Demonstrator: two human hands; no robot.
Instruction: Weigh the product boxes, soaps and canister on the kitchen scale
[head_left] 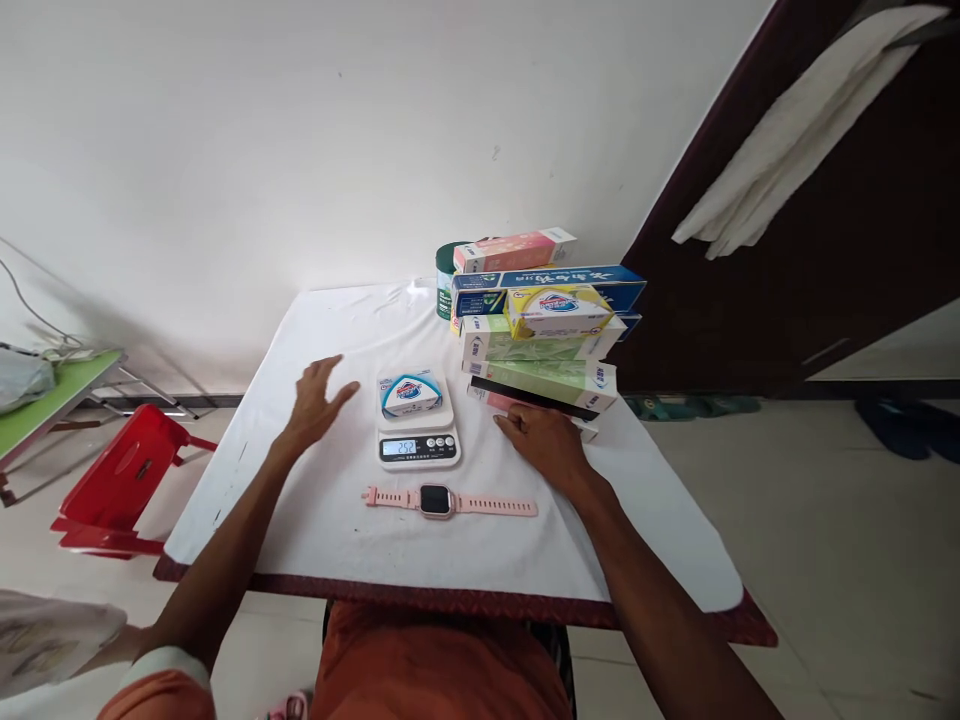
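Note:
A blue-and-white soap box (411,394) lies on the platform of a white kitchen scale (417,450), whose display appears to read 252. To the left of the scale, my left hand (319,402) hovers with fingers spread and nothing in it. My right hand (544,440) is at the front of a stack of boxes, its fingers curled by a low pink-and-white box (495,400); whatever is under the fingers is hidden. Just above that hand is a light green box (555,384). A pink-strapped smartwatch (436,501) lies flat in front of the scale.
Behind my right hand are another green box (487,342), a yellow soap box (559,312), blue toothpaste boxes (547,281), a pink box (517,250) and a dark green cylinder (444,285). A wall (360,150) stands behind the table; a red chair (124,480) is at left.

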